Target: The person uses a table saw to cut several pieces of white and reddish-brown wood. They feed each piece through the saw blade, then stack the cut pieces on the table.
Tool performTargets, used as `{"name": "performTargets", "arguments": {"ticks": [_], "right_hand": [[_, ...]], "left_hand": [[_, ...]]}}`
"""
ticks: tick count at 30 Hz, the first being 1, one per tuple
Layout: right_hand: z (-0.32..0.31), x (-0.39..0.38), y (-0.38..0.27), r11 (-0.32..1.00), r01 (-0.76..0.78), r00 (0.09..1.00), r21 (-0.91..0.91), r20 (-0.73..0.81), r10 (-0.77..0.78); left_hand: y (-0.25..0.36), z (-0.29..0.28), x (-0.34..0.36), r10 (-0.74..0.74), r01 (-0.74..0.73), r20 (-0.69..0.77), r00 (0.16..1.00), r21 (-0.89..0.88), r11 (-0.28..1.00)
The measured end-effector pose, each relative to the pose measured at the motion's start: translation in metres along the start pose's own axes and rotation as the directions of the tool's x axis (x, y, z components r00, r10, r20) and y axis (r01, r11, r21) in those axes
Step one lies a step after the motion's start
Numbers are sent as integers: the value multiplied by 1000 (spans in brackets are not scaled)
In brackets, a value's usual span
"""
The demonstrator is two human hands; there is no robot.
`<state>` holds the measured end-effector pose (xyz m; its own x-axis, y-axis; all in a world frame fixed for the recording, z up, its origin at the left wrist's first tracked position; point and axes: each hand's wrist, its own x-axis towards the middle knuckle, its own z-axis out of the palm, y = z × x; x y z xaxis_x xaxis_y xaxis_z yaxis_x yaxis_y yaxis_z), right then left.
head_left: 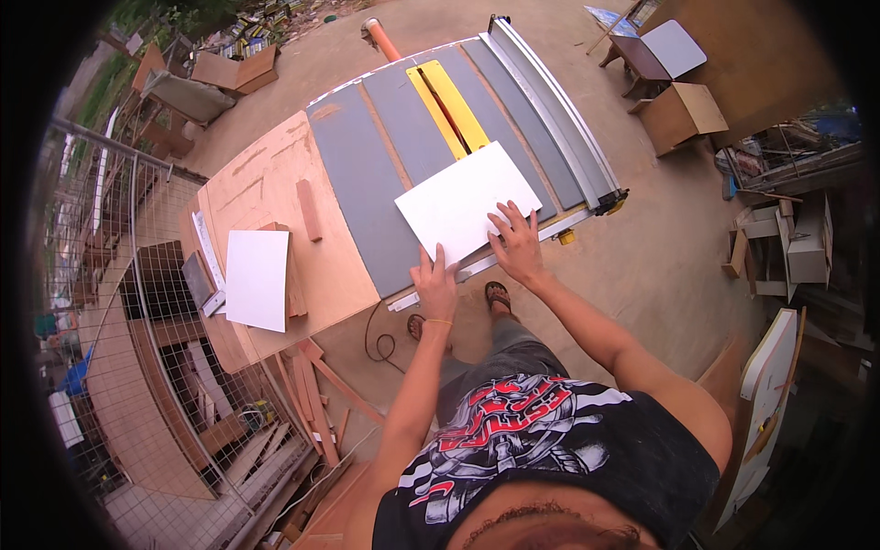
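Note:
A white rectangular board (pixel 463 197) lies flat on the grey table saw (pixel 353 165), its far corner just over the near end of the yellow insert (pixel 440 105). My right hand (pixel 518 247) rests on the board's near right part, fingers spread over the top face. At the near edge, left of it, my left hand (pixel 435 282) touches the board with fingertips stretched forward, apart. Neither hand wraps round the board. The saw blade itself cannot be made out in the insert's dark slot.
A silver fence (pixel 555 110) runs along the saw's right side. On the plywood side table (pixel 266 183) sit a stack topped by a white panel (pixel 257 280), a reddish wood strip (pixel 309 211) and a metal square (pixel 211 266). Wire mesh (pixel 151 211) stands left; a cable (pixel 380 348) lies underfoot.

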<state>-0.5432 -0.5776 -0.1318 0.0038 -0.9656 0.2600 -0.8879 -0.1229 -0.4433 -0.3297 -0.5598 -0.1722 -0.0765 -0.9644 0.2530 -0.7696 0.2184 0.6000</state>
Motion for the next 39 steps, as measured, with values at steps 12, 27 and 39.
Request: {"name": "performTargets", "arguments": {"ticks": [12, 27, 39], "right_hand": [[-25, 35, 105, 995, 93, 996, -31, -2, -93], [-12, 99, 138, 941, 219, 968, -258, 182, -175], [-10, 104, 143, 959, 162, 976, -234, 179, -121]], "left_hand": [[74, 78, 45, 135, -122, -58, 989, 196, 973], [53, 56, 65, -31, 38, 65, 997, -122, 992], [40, 57, 71, 108, -112, -30, 994, -204, 973]]}}
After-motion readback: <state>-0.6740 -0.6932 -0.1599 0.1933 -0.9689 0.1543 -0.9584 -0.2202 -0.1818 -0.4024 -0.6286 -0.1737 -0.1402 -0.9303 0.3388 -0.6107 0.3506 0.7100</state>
